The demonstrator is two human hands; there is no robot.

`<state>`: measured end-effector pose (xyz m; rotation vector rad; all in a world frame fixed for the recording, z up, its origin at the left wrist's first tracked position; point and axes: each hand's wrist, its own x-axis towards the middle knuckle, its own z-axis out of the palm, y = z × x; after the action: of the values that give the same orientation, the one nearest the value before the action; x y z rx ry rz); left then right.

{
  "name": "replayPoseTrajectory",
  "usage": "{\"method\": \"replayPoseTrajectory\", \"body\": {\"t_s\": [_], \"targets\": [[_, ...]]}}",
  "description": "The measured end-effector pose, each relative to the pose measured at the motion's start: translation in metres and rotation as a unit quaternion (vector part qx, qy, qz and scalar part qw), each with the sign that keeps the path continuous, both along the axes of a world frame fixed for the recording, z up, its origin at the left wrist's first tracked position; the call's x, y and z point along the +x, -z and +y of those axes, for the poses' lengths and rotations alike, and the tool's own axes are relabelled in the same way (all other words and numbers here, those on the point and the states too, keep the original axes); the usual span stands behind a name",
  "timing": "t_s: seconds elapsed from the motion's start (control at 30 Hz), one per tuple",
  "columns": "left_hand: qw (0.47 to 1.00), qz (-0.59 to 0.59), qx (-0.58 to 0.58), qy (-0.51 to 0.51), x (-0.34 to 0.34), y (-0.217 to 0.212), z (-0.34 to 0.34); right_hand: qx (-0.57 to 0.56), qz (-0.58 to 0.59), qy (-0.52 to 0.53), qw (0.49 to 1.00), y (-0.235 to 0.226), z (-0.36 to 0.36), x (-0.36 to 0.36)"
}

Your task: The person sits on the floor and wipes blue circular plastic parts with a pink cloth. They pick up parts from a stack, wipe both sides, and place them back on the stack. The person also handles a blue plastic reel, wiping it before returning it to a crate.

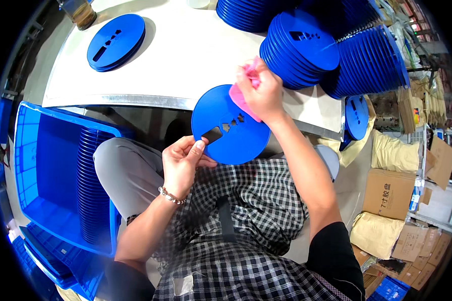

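A round blue plastic reel disc (231, 148) with a slot and several small cut-outs is held over my lap at the table's near edge. My left hand (181, 163) pinches its lower left rim, thumb on top near the slot. My right hand (264, 98) has its fingers closed round a pink cloth (242, 104), which presses on the disc's upper right part. At the back left of the table lies a short pile of like blue discs (116, 42). Tall stacks of blue reel discs (306, 42) stand at the back right.
The white table (186, 55) has a metal front edge. A blue crate (55, 165) at my left holds a row of discs (93, 185). A cup with brown liquid (80, 14) is at the far left; cardboard boxes (390, 193) and yellowish sacks (376, 236) are at right.
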<state>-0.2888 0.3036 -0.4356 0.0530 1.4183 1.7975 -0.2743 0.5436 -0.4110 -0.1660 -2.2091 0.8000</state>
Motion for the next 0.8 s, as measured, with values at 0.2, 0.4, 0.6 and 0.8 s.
{"method": "replayPoseTrajectory", "body": {"t_s": [0.2,0.4,0.6,0.8], "targets": [[1.000,-0.010,-0.009,-0.028,-0.005,0.005,-0.001,-0.063,-0.051,-0.074,0.994,-0.008,-0.028,0.081],[0.996,-0.030,0.010,0.085,0.003,0.004,0.009,-0.089,-0.007,-0.217,0.972,-0.001,-0.078,0.050],[0.995,0.003,0.015,0.094,0.009,0.005,0.012,0.015,0.054,-0.068,0.996,0.006,-0.011,-0.011],[0.997,-0.036,0.034,0.066,0.008,0.003,0.018,0.039,-0.059,-0.148,0.986,0.002,-0.055,0.001]]}}
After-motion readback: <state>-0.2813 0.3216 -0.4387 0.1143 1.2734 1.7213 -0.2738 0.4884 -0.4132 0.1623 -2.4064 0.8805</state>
